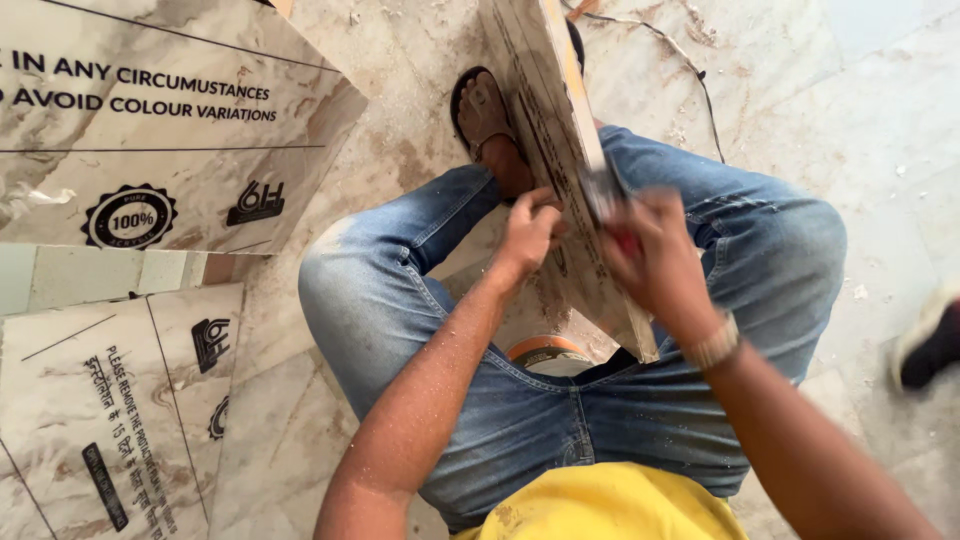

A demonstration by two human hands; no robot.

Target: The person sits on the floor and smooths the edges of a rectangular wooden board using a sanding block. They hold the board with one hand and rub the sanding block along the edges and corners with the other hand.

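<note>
I sit on the floor in blue jeans with a marble-patterned board (pixel 545 110) standing on its edge between my knees. My left hand (pixel 528 232) presses against the board's left face, fingers curled at its edge. My right hand (pixel 652 255) is blurred and grips a small dark tool with a red part (pixel 607 200) held against the board's top edge. A metal watch band sits on my right wrist. My sandalled foot (pixel 485 120) rests just left of the board.
Two marble-look sheets with printed film lie at the left (pixel 170 120) and lower left (pixel 110 400). A roll of tape (pixel 545 352) lies between my legs. A thin cord (pixel 690 70) trails on the dusty floor. Another person's shoe (pixel 932 340) shows at the right edge.
</note>
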